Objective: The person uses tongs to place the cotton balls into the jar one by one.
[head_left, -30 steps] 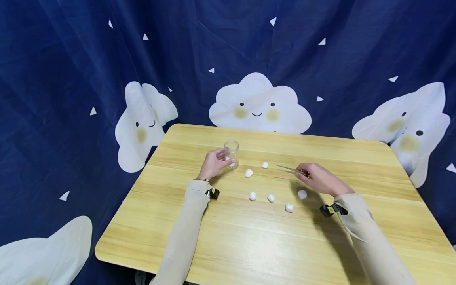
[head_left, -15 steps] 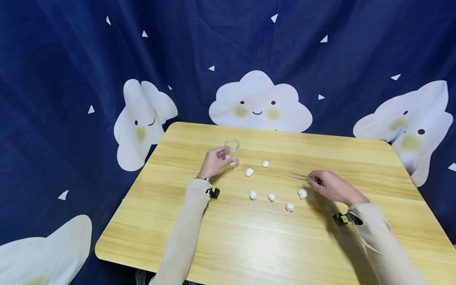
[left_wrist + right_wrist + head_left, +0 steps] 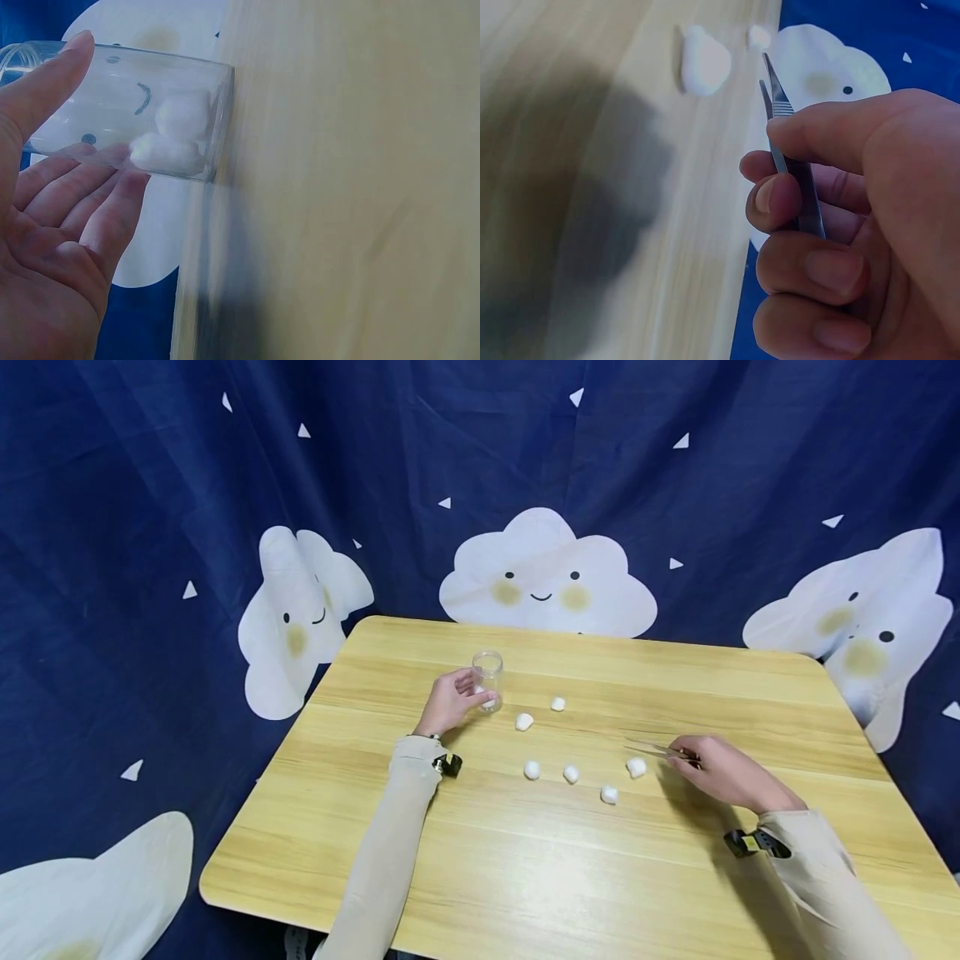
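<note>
My left hand (image 3: 448,702) holds a clear jar (image 3: 488,668) upright on the table, thumb on one side and fingers on the other. Two white cotton balls (image 3: 180,116) lie at the jar's bottom in the left wrist view. In my right hand (image 3: 723,770) are metal tweezers (image 3: 781,112), pinched between thumb and fingers, their tips slightly apart with nothing between them. Close by the tweezers, a cotton ball (image 3: 636,767) lies on the table; it also shows as a white cotton ball (image 3: 705,61) in the right wrist view.
Several more cotton balls are spread over the wooden table (image 3: 465,860), among them one cotton ball (image 3: 524,722) near the jar and another cotton ball (image 3: 609,794) nearer the front. Behind the table hangs a dark blue curtain (image 3: 405,460) with cloud prints.
My right hand has moved right and toward the front with the tweezers, away from the far cotton balls to beside the rightmost one. The left hand and jar have stayed in place.
</note>
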Demonstrator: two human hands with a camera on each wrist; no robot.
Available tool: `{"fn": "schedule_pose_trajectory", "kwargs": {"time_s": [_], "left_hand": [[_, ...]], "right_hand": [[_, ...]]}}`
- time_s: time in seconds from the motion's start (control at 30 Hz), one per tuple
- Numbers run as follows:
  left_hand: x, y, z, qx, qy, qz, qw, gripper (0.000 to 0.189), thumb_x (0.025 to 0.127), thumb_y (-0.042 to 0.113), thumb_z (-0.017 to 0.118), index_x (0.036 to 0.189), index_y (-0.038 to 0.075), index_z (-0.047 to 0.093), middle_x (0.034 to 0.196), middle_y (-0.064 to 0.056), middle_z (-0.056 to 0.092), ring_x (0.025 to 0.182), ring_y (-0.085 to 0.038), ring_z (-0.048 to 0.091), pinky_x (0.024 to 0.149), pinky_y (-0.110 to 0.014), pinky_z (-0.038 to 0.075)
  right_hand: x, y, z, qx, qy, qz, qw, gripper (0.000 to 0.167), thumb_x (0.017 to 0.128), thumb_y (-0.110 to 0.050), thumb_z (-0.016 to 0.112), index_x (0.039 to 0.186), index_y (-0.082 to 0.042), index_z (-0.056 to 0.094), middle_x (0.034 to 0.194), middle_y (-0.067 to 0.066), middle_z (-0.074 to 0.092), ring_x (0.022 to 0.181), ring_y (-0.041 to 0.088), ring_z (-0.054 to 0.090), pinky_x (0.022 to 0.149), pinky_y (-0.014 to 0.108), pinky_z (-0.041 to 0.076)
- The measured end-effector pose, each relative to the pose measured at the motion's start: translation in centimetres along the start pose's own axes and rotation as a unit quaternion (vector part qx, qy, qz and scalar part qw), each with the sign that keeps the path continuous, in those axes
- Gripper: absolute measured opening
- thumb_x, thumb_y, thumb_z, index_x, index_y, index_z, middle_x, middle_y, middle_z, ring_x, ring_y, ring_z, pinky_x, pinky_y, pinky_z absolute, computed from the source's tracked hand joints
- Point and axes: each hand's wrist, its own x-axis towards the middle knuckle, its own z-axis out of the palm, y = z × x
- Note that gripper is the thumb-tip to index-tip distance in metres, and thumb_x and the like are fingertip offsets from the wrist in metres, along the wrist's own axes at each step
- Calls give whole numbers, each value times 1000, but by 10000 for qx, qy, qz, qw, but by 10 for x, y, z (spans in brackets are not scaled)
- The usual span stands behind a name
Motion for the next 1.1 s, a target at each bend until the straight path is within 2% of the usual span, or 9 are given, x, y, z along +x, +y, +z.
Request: {"fn": "schedule_pose_trajectory", "kwargs": {"time_s": [0.3,0.57,0.83,0.97,1.1], "left_hand": [[-1,-1,-1,-78,11,-18,10000,61,86,24,87,136,-2,63,139,-23,66,130,-37,65,113,-42,55],[-1,0,0,-40,13,-18,10000,62,86,25,86,137,-2,62,139,-23,65,130,-37,64,113,-42,55],[-1,0,0,-18,3,-16,10000,61,86,25,86,136,-2,62,139,-23,66,130,-36,65,113,-42,55],[0,-1,0,-34,6,-35,10000,63,86,24,86,137,-3,62,140,-23,65,131,-37,64,113,-42,55],[0,-1,0,-81,6,-45,10000,64,86,25,86,138,-3,61,141,-23,65,132,-36,64,114,-42,54]], "right_hand": [[-12,4,5,0,0,59,10000,14,102,-14,64,110,-6,74,99,1,75,78,-2,57,67,24,56],[-20,5,7,169,-119,231,9995,12,103,-15,63,107,-8,72,82,-5,65,64,-3,47,57,19,42],[-25,7,11,67,-63,154,9998,8,101,-14,66,104,-11,72,88,-7,69,71,-4,50,61,20,47],[-29,6,12,179,-81,164,9997,7,101,-14,66,103,-11,72,81,-8,64,65,-4,46,57,19,42],[-30,6,13,196,-151,205,9995,10,101,-16,66,105,-9,72,81,-8,64,64,-4,46,56,19,42]]}}
